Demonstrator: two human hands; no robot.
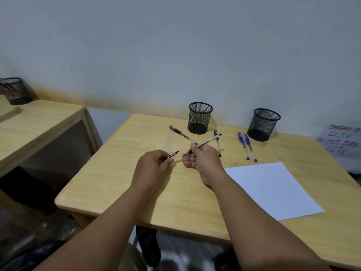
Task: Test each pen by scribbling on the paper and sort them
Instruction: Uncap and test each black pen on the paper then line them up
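My right hand (203, 160) grips an uncapped black pen (210, 141) above the middle of the wooden table (121, 173), its tip pointing left. My left hand (154, 163) pinches the pen's black cap (173, 154) just left of that tip. Two more black pens (182, 134) (217, 143) lie behind my hands. Two blue pens (247, 146) lie side by side further right. A white sheet of paper (273, 190) with faint scribbles at its top left corner lies to the right of my right forearm.
Two empty black mesh pen holders (199, 118) (263, 125) stand at the back of the table near the wall. A handwritten sign (340, 141) leans at the far right. A second table (39, 122) with another mesh holder (16, 91) stands to the left.
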